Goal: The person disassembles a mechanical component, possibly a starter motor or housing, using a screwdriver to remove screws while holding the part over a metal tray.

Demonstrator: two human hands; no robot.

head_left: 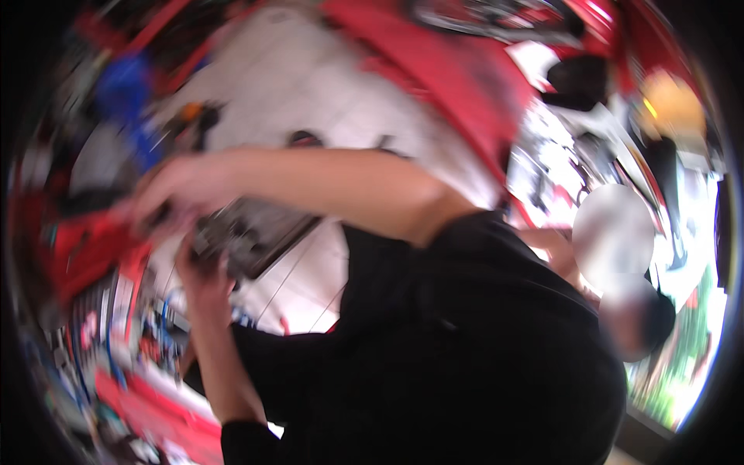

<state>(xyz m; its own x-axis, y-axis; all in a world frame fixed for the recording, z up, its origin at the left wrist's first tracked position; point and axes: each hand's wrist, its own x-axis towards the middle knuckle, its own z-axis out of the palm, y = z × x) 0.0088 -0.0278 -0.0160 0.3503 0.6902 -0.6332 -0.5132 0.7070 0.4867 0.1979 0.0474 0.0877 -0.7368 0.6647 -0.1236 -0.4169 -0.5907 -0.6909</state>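
My left hand (203, 277) comes up from the lower left, its fingers bent against a dark grey metal part (225, 236) with a lumpy, machined look. My right arm crosses over from the right, and my right hand (182, 190) hovers just above and beyond the left one. Motion smears its fingers, so whether it holds anything is unclear. Beneath both hands lies a flat dark grey tray or board (275, 229). Close to the right hand's fingertips is a red surface (85, 252), also blurred.
A long red panel-like stand (442, 70) slopes across the far side above pale floor tiles (302, 85). Something blue (128, 97) stands at far left. At right are other people (639, 318), near shiny vehicle parts. Tools and coloured items (155, 341) crowd the lower left.
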